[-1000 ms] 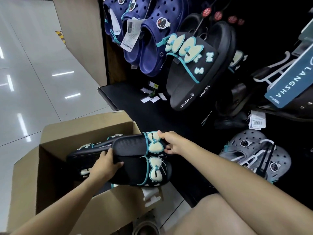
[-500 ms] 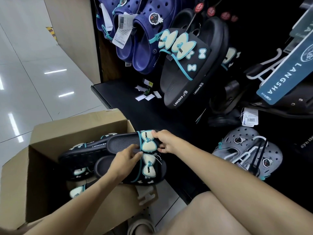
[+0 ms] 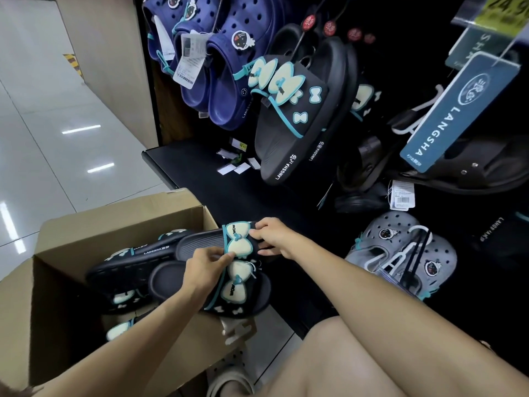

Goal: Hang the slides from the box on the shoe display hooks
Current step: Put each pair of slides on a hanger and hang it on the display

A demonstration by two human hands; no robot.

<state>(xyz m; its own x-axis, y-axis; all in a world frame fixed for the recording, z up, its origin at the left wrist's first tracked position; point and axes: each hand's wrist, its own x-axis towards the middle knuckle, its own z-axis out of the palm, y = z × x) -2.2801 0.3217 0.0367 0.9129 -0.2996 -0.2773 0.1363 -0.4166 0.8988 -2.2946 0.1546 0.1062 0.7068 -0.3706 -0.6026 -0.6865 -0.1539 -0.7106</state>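
A pair of black slides (image 3: pixel 171 277) with pale bows and teal trim lies across the right edge of the cardboard box (image 3: pixel 57 247). My left hand (image 3: pixel 206 267) pinches the strap between the two bows. My right hand (image 3: pixel 274 236) grips the toe end of the upper slide at its bow. More black slides (image 3: pixel 123 270) lie inside the box beneath. Above, a matching pair of black slides (image 3: pixel 297 118) hangs on a display hook.
Navy clogs (image 3: pixel 226 81) with a price tag hang at upper left. Grey clogs (image 3: pixel 406 256) sit low on the right, brown sandals (image 3: pixel 472 170) and a blue LANGSHA sign (image 3: pixel 458 110) above them. A black shelf base (image 3: pixel 183 164) runs behind the box. My bare knee (image 3: pixel 357 362) is at the bottom.
My left hand slid from the slides' heel end forward onto the bow straps. My right hand stayed on the toe end. The pair shifted slightly; the view tilted up.
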